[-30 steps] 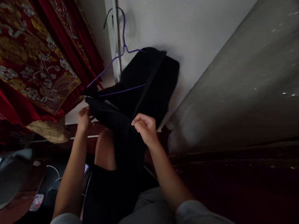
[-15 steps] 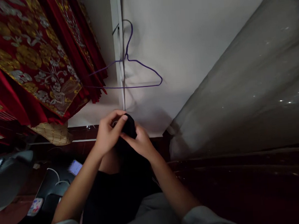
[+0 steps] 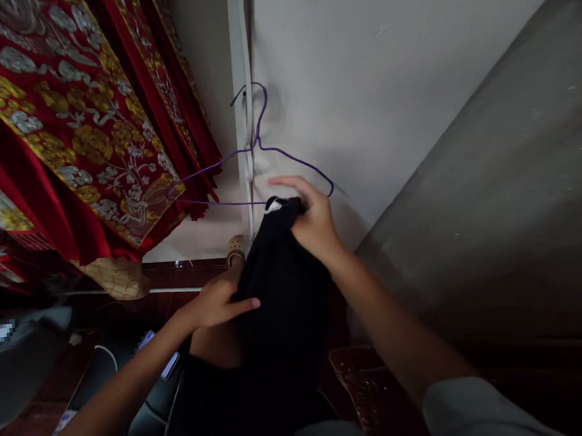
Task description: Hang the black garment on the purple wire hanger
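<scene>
A black garment (image 3: 285, 277) hangs upright in front of me, with a small white patch near its top edge. My right hand (image 3: 317, 221) grips the top right corner between thumb and fingers, its index finger stretched out to the left. Lower down, my left hand (image 3: 220, 304) holds the garment's left side, thumb lying over the cloth and the other fingers partly hidden. Just behind the garment's top hangs a purple wire hanger (image 3: 294, 157) with nothing on it, its lower bar partly covered by the cloth and my right hand.
Red embroidered cloth (image 3: 94, 144) hangs at the upper left. A white cable (image 3: 246, 56) runs down the pale wall. Grey sheer fabric (image 3: 493, 219) slopes along the right. At the lower left are a phone (image 3: 170, 365) on a dark seat and a beige clog (image 3: 234, 248) on a foot.
The black garment has been raised and spread out from a bunch between both hands. My right hand moved up and right, my left hand down. The hanger sits lower in view.
</scene>
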Demonstrator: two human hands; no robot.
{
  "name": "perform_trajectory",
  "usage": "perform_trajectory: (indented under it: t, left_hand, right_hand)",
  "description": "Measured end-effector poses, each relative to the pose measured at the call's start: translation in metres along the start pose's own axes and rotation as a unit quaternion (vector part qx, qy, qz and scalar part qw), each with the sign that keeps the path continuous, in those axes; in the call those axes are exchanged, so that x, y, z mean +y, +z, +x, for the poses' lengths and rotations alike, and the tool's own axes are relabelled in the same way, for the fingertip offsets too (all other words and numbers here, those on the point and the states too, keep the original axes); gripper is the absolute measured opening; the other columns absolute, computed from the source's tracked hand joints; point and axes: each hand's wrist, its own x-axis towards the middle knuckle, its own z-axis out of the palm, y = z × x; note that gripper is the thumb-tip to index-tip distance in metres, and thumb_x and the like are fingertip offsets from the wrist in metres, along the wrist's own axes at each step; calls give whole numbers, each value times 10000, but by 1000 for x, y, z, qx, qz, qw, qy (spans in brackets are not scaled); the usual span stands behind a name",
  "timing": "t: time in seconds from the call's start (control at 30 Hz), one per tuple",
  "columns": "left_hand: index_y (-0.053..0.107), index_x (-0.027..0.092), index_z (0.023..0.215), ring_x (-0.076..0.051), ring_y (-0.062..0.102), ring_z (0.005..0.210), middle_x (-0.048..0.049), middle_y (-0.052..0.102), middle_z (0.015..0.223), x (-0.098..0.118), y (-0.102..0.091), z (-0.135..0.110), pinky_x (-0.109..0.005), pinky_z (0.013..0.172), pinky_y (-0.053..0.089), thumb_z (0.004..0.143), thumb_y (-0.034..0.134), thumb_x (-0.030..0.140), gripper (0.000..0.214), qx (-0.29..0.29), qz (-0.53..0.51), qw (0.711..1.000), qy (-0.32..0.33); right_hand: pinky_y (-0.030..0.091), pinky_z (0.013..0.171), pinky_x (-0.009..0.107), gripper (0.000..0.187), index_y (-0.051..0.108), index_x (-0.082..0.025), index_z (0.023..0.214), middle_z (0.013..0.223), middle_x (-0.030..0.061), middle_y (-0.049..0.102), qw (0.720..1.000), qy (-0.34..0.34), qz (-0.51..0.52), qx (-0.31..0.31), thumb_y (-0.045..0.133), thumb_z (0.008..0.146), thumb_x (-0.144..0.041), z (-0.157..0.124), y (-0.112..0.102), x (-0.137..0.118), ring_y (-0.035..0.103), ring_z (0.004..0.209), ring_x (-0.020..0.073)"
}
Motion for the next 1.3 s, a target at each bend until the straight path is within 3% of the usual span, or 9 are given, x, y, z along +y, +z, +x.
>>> perform_trajectory:
  t: [0.1,0.17,0.3,0.57,0.73,0.87,1.07,1.17,1.3]
  left_hand:
    - [759,240,1028,-222,743,787,-63,785,917,-2,-26,5,-297,726,568,971,636,429,232,-147,54,988,0]
    - [759,238,1026,-229,737,792,-74,783,910,-8,-44,7,-302,733,551,1012,559,407,262,-133,94,986,-16]
    - [748,247,901,-234,709,762,-73,766,860,-27,-68,3,-306,735,511,964,593,328,186,-106,188,976,-31]
    - [642,198,825,-238,642,788,-94,680,857,-9,-103,42,-341,779,481,975,483,259,227,-50,310,949,-24]
    - [581,179,676,-264,658,976,-98,669,993,34,-124,89,-402,977,509,889,554,257,229,-28,223,971,86]
    - [686,163,906,-278,646,1161,-80,707,1133,58,-106,118,-431,1104,467,863,583,205,119,0,140,984,114]
    - [662,175,1124,-197,682,934,-64,740,980,48,-80,151,-369,965,525,876,456,51,346,60,147,980,116]
    - [678,180,1026,-212,678,909,-65,728,939,39,-89,149,-370,932,531,874,441,51,310,68,190,971,127]
    - [683,197,923,-256,638,1085,-95,684,1070,31,-107,142,-418,1046,494,878,524,101,191,147,214,952,161]
  right_hand:
    - [513,993,353,292,726,-198,1023,1066,50,758,996,90,9,22,565,780,-194,26,11,46,685,1047,207]
    - [508,825,287,111,665,-176,786,780,10,691,982,185,-25,7,565,815,-216,34,17,75,647,813,166]
    - [298,553,245,372,425,-205,508,493,-63,342,958,260,-118,39,668,788,-234,35,-1,101,391,552,98]
    - [190,501,265,437,357,-211,468,496,-45,294,939,226,-255,45,685,756,-237,27,-65,61,333,507,81]
    - [185,502,278,447,323,-224,475,495,-45,266,943,191,-265,60,675,749,-256,16,-63,51,294,511,84]
    - [234,503,277,426,331,-228,506,512,-45,302,957,177,-220,68,655,776,-290,-2,-47,46,328,521,99]
    - [534,830,383,57,642,-212,845,833,45,658,968,-49,-195,153,591,832,-235,-13,-58,9,643,840,216]
    - [529,973,455,358,661,-192,1091,1146,107,663,932,-154,-169,281,641,734,-178,-2,-91,-6,635,1133,264]
    - [521,709,366,131,673,-192,781,771,22,612,959,0,-92,270,743,670,-180,14,-124,-15,621,761,183]
